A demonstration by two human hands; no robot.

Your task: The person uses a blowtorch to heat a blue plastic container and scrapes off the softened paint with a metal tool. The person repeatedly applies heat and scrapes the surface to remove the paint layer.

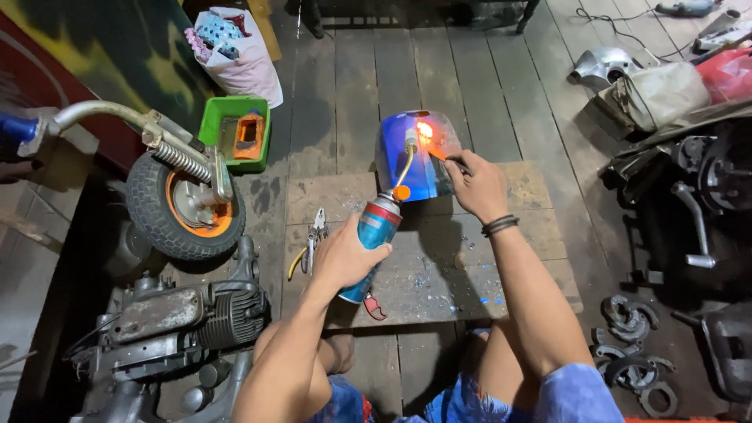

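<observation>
My left hand (345, 254) grips a blue gas torch canister (374, 235) with a curved brass nozzle (405, 160). A bright flame burns at the nozzle tip against a blue curved panel (403, 160) standing upright on a plywood board (486, 258). My right hand (475, 184) holds a thin tool (446, 159) whose tip sits in the flame at the panel's face. A dark band circles my right wrist.
Pliers (315, 235) lie on the board left of the canister. A small wheel with an orange rim (184, 204) and an engine (184, 313) sit to the left, a green tray (235, 133) behind them. Metal rings (630, 345) and machine parts lie at right.
</observation>
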